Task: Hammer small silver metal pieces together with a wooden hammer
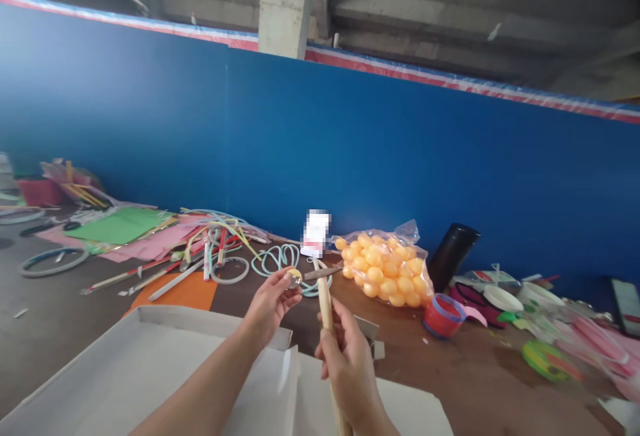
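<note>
In my right hand (347,363) is a hammer (326,306), its pale wooden handle upright and my fingers wrapped round it. The dark metal head lies crosswise on top, tapering to a point on the right. My left hand (273,306) pinches the shiny round end at the left side of the head, between thumb and fingertips. Below both hands lies an open white cardboard box (150,356) with low walls. A small box, partly hidden by my right hand, sits just behind it.
A clear bag of orange balls (385,269) stands behind my hands, with a black cylinder (453,256) beside it. A phone (315,233) leans near the blue partition (325,136). Coiled tubes (280,259), coloured paper (120,226) and sticks lie left; cups (444,316) and tape right.
</note>
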Demonstrator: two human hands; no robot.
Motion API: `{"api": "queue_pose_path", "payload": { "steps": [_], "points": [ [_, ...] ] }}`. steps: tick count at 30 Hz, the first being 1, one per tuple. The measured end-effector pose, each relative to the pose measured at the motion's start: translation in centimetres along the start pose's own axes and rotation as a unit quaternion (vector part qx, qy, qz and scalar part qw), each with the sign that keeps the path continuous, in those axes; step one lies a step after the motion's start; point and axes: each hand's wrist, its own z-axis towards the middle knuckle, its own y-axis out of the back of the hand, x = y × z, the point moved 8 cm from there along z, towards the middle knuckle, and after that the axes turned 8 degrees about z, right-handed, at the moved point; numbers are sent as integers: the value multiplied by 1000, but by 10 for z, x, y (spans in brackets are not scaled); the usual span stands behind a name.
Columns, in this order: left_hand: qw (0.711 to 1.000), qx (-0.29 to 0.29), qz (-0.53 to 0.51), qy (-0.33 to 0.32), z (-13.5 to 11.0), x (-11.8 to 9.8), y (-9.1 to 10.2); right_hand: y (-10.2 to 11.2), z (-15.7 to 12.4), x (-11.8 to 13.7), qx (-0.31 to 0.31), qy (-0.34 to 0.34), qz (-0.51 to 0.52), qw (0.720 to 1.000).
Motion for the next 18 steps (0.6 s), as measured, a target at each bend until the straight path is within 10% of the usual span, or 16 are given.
{"api": "queue_pose_path", "payload": {
  "steps": [18],
  "points": [
    [1000,-16,25,10,0,5,1,-5,-1,1,24,10,-16,1000]
  ]
}}
